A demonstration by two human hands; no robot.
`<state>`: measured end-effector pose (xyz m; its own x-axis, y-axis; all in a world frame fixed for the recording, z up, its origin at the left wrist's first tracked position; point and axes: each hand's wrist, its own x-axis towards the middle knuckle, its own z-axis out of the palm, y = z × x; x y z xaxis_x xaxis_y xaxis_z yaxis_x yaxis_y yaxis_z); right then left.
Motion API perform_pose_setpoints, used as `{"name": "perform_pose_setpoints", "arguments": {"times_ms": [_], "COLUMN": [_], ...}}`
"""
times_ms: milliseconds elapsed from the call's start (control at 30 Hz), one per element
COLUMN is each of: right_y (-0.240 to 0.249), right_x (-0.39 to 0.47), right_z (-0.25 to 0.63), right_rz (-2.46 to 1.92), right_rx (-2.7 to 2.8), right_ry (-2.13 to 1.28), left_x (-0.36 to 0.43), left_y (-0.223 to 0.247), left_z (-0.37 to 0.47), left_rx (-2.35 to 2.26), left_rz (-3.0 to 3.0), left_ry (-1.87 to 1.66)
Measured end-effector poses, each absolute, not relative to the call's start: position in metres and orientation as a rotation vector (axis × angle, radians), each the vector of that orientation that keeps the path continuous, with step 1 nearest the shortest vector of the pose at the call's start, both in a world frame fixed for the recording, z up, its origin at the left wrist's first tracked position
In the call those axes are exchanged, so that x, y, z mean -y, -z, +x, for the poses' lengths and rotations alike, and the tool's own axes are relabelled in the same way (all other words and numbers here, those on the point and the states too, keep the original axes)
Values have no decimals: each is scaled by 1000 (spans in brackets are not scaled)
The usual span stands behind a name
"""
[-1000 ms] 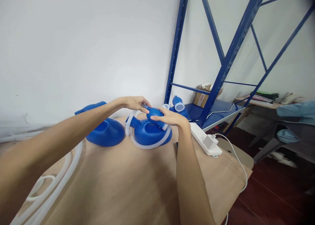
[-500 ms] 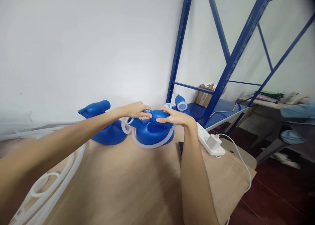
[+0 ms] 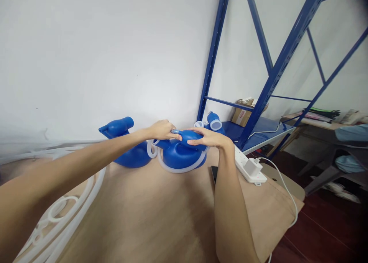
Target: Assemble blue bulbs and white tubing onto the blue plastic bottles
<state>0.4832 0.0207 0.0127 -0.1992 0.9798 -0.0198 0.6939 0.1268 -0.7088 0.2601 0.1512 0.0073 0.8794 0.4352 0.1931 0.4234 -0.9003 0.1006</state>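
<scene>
A blue rounded container (image 3: 182, 155) stands on the brown-covered table, with a translucent tube (image 3: 184, 170) curving round its front. My left hand (image 3: 165, 130) is closed on the narrow, clear-looking fitting (image 3: 176, 131) at the left end of a blue bulb-shaped part (image 3: 188, 135) above the container. From the right, my right hand (image 3: 205, 137) wraps round that blue part, thumb in front and fingers over the top. Whether the part is joined to the container is hidden. Just left stands a similar blue container (image 3: 135, 155) with a spouted top (image 3: 116, 127).
Coiled translucent tubes (image 3: 77, 209) lie on the table's left. A dark phone (image 3: 214, 173) is beside my right forearm, near a white power strip (image 3: 248, 171) with a plug and cable. Behind are another blue container (image 3: 214, 121) and a blue metal rack (image 3: 211, 59).
The whole view has shifted slightly, so things appear a little further right. Both hands keep their grip on the blue part, with almost no change in their pose.
</scene>
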Motion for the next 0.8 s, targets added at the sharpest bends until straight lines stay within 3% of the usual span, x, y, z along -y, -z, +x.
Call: {"name": "perform_pose_setpoints", "arguments": {"times_ms": [400, 533, 800], "right_y": [-14, -16, -18], "right_x": [-17, -14, -17], "right_z": [484, 483, 479], "right_rz": [-1679, -1749, -1765], "right_rx": [1908, 1891, 2016], "right_ry": [-832, -797, -700], "left_x": [-144, -134, -80], "left_y": [-17, -25, -96], "left_z": [258, 258, 183], "left_rx": [-1070, -915, -641], "left_rz": [2943, 3030, 2745], "left_ry": [-492, -581, -1109]}}
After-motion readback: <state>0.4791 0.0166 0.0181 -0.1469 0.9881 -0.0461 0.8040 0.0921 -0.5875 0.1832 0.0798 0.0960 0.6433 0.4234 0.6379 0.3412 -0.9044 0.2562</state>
